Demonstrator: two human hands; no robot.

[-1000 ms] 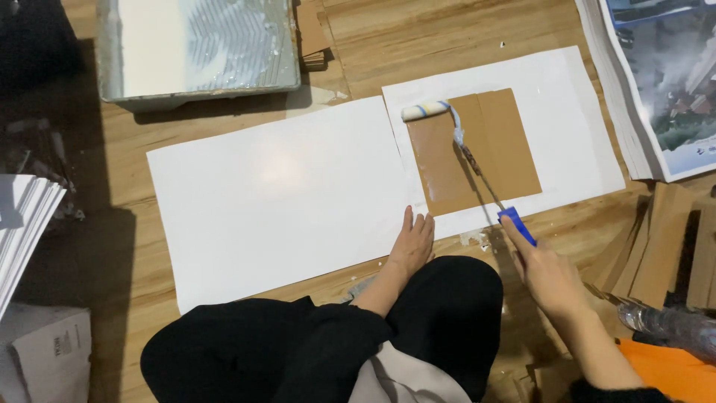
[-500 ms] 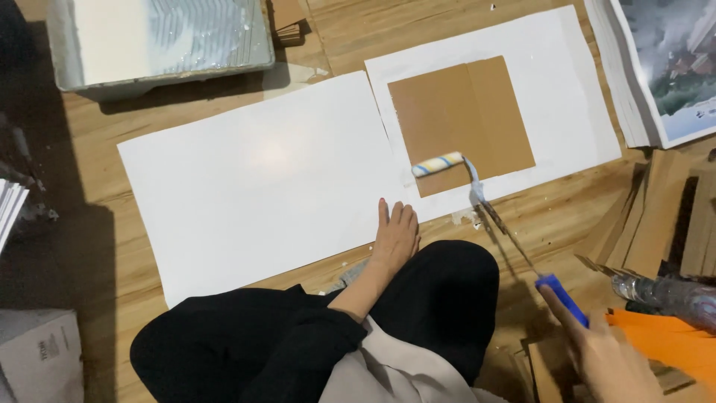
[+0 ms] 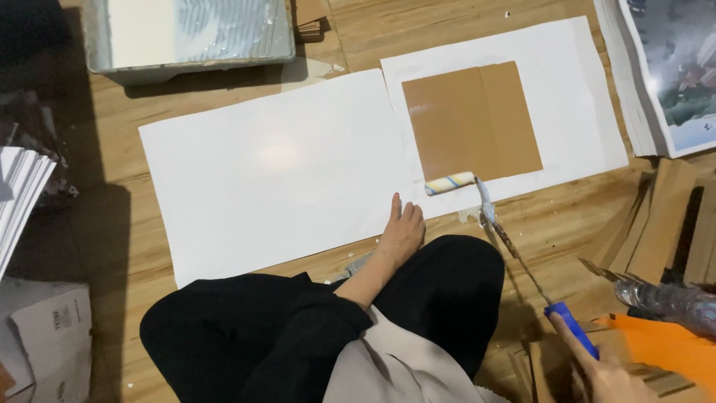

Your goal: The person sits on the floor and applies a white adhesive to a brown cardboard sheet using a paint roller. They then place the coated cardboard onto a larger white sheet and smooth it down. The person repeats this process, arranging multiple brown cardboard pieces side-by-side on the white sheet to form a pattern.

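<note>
Brown cardboard under the roller

Brown cardboard square (image 3: 471,122) lies on a white sheet (image 3: 574,97) on the wooden floor (image 3: 358,37). The right hand (image 3: 608,373), at the frame's bottom edge, grips the paint roller's (image 3: 450,183) blue handle (image 3: 572,329); the sleeve sits at the cardboard's near edge, seemingly touching. The left hand (image 3: 401,233) rests flat, open, on the large white sheet's (image 3: 276,164) near edge.

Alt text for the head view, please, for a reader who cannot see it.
Seated on a wooden floor, a person's right hand holds a blue-handled paint roller at the lower edge of a brown cardboard square on white paper. Left hand presses a large white sheet.
</note>
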